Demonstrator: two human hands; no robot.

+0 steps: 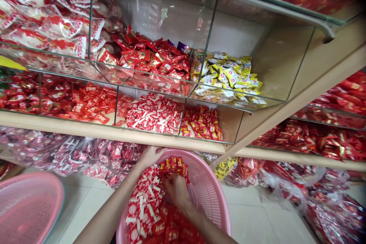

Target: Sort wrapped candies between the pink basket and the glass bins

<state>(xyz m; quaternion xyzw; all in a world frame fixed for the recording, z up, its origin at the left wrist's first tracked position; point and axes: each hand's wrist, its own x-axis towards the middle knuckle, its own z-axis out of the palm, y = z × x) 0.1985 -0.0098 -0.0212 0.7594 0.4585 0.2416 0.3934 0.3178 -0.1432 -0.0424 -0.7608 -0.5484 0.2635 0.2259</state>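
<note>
A pink plastic basket stands below the shelf edge, partly filled with wrapped candies. Red-and-white candies lie along its left side, and plain red ones are nearest me. My left hand grips the basket's far left rim, its fingertips partly hidden. Inside the basket, my right hand is curled down among the candies. It touches a small heap of red candies with yellow print; what lies within its fingers is hidden.
Clear-walled shelf bins hold red-and-white candies, red-and-yellow candies and yellow-and-white candies. Another pink basket stands at the left on the tiled floor. Plastic bags of candy lie under the shelves.
</note>
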